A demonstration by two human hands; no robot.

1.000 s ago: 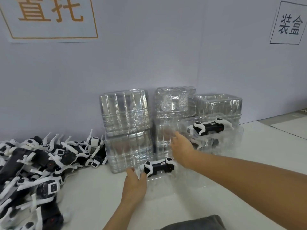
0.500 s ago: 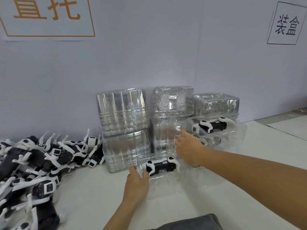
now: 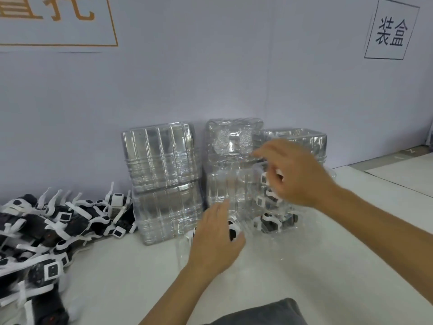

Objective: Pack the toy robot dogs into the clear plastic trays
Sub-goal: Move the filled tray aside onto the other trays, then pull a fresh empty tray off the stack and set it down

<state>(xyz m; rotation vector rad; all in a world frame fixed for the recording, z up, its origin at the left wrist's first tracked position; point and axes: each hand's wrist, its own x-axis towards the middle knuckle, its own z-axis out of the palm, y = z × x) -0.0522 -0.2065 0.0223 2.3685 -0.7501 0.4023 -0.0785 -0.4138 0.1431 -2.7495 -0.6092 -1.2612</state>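
My left hand (image 3: 218,240) lies with straight fingers on a black-and-white toy dog (image 3: 234,228), which sits in a clear tray (image 3: 182,245) at the table's middle. My right hand (image 3: 293,172) is raised and blurred, its index finger reaching to the top of the middle stack of empty clear trays (image 3: 234,139); nothing shows in its grasp. Behind that hand stand stacked trays with packed dogs (image 3: 269,221). A heap of loose toy dogs (image 3: 58,221) fills the left side.
Two more bundles of empty trays (image 3: 161,158) stand stacked against the wall, with another bundle (image 3: 295,139) at the back right. A grey cloth (image 3: 264,313) lies at the near edge. A seam in the table (image 3: 386,179) runs at the far right.
My right hand has lifted off the front tray and risen up and right toward the top of the tray stack. My left hand slid forward over the dog in the tray.
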